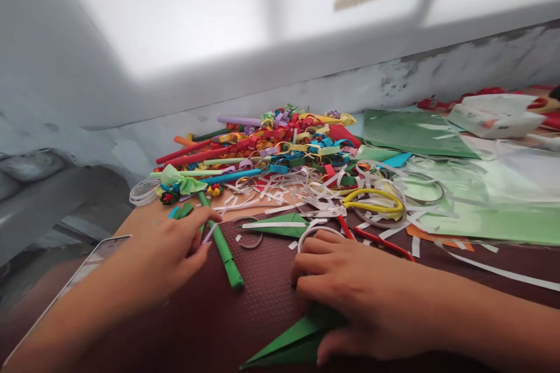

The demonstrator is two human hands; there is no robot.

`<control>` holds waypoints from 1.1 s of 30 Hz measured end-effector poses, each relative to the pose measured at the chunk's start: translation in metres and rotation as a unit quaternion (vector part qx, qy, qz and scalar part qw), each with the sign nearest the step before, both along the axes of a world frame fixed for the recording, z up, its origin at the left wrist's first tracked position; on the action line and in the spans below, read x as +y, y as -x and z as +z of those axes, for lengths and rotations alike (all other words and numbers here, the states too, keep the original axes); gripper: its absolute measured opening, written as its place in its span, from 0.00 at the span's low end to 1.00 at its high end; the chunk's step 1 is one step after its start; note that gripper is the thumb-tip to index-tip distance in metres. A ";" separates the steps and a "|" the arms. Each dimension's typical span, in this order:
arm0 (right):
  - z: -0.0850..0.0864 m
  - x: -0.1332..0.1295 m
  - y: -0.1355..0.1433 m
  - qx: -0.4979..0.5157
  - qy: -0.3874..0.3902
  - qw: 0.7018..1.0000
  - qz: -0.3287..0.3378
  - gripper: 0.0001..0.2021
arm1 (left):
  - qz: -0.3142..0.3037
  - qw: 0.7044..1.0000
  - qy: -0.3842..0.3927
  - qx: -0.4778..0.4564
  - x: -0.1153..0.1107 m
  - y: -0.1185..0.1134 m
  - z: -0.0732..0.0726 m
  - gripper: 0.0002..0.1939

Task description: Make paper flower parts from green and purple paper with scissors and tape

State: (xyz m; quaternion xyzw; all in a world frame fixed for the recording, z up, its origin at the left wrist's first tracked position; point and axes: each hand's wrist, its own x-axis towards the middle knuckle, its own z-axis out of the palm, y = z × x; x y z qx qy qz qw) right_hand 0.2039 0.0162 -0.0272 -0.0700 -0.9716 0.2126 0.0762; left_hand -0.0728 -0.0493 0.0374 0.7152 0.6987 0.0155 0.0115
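Observation:
My left hand pinches a thin lilac strip between thumb and forefinger, just beside a green rolled-paper stick that lies on the table. Folded green paper sits under the palm of my right hand, with the thumb along its edge and the other fingers curled. Those fingertips are close to a white ring, perhaps a tape roll; contact is hard to make out. Between the hands lies a green paper piece with a white strip on it. Scissors with yellow handles rest beyond my right hand.
A heap of coloured paper sticks and chains stands against the wall, with white paper scraps before it. Green sheets lie at the right. A phone is by my left forearm. More tape rings are at the left.

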 end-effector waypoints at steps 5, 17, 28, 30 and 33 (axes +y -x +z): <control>0.004 -0.001 0.000 -0.006 -0.003 1.000 0.021 0.13 | -0.033 0.999 0.019 0.032 0.032 -0.023 -0.007 0.24; -0.005 0.009 0.001 0.064 -0.050 0.996 0.027 0.09 | -0.094 0.995 -0.021 -0.001 0.082 -0.012 -0.030 0.12; 0.000 0.007 -0.004 0.015 -0.001 0.999 0.047 0.11 | -0.103 0.970 -0.180 -0.129 0.069 -0.016 -0.041 0.17; 0.001 0.005 -0.004 0.010 0.010 0.999 0.038 0.12 | -0.133 0.966 -0.174 -0.140 0.064 -0.026 -0.040 0.16; 0.002 0.003 -0.006 0.041 0.054 0.997 0.033 0.08 | -0.169 0.958 -0.146 -0.180 0.054 -0.039 -0.032 0.14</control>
